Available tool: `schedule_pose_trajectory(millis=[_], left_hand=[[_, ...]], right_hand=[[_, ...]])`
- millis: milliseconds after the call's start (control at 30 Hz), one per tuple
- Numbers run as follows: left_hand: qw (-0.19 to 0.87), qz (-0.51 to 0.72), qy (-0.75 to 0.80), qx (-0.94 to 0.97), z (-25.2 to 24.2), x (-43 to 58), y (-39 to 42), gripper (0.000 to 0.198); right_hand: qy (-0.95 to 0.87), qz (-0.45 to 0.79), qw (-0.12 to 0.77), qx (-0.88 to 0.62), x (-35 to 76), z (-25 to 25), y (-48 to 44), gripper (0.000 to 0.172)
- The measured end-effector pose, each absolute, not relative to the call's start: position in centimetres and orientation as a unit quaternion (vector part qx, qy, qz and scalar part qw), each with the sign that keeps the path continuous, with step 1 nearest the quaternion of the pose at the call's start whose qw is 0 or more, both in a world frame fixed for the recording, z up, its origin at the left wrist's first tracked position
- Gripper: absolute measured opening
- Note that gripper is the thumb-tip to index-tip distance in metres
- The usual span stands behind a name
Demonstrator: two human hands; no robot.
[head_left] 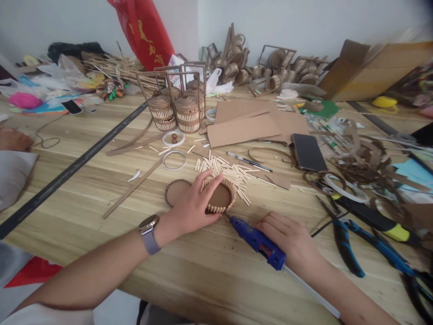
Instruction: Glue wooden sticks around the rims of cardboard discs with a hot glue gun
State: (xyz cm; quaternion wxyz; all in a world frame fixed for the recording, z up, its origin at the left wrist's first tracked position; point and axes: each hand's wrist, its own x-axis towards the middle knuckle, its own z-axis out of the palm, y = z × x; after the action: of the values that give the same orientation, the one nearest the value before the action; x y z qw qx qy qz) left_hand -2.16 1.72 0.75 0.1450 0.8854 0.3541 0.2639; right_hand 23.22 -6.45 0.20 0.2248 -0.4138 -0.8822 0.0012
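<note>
My left hand [191, 205] is around a small round cardboard basket [219, 209], fingers on its far rim and thumb on its near side. Short wooden sticks stand upright around the basket's edge. My right hand [287, 234] grips a blue hot glue gun [255, 239], whose nozzle points at the basket's near right side; a long glue stick [311, 291] sticks out of its back. Left of the basket, partly under my left hand, lies a second cardboard disc [176, 192] with a notched edge. Loose short sticks [233, 171] are piled just behind the basket.
Lidded round baskets in frames [187, 113] stand farther back, beside brown cardboard sheets [241, 131]. A pen [248, 161], a phone [308, 152] and tape rings [174, 160] lie around. Pliers [345, 239] are on the right. Another person's hand [15, 139] rests at the left edge.
</note>
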Motion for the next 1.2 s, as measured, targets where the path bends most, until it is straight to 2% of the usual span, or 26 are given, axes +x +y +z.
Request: schedule_pose_trajectory(millis=[1200], left_hand=[[0.134, 0.261, 0.349, 0.890, 0.55, -2.14, 1.85, 0.099]], right_hand=[[-0.881, -0.024, 0.221, -0.418, 23.20, 0.19, -6.40, 0.038]])
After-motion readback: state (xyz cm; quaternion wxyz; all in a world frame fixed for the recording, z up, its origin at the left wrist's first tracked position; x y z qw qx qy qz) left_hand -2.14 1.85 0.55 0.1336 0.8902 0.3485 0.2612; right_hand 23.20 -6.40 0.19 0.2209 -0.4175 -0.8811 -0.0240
